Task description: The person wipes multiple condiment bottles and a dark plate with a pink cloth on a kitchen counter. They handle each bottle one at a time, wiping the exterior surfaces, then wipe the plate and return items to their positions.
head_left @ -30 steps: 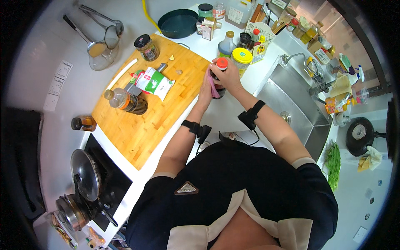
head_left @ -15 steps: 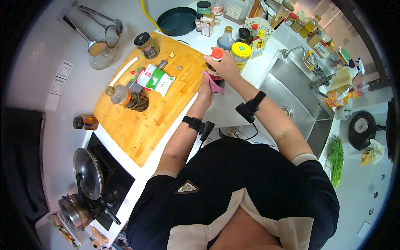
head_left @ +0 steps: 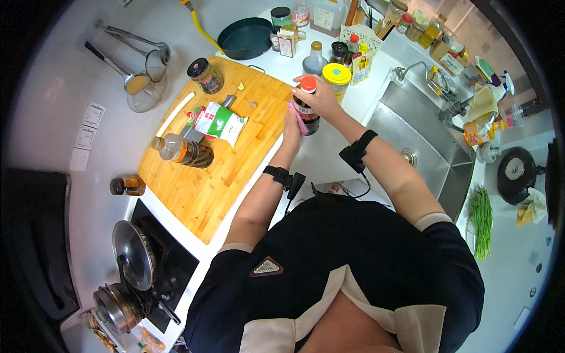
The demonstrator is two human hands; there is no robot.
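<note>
My right hand (head_left: 327, 102) is closed round the upper part of a dark bottle with a red cap (head_left: 308, 84), just past the right edge of the wooden cutting board (head_left: 229, 188). On the bottle's left side my left hand (head_left: 292, 130) presses a pink cloth (head_left: 302, 121), its fingers partly hidden behind the cloth and bottle. A yellow-lidded jar (head_left: 337, 75) stands just beyond my right hand. On the board lie a white and green packet (head_left: 220, 122), partly covering a knife (head_left: 228, 101), and a tan-capped bottle of dark liquid (head_left: 182, 150).
A black-lidded jar (head_left: 205, 76), a long white stalk (head_left: 176, 114) and small pale pieces (head_left: 241, 86) are on the board. A steel sink (head_left: 406, 126) lies right, a dark pan (head_left: 245, 39) at the back. Left is the stove with a lidded pan (head_left: 134, 255).
The view has shifted slightly. Both hands stay on the red-capped bottle; the pink cloth sits flatter along its left side, with the left fingers a little higher.
</note>
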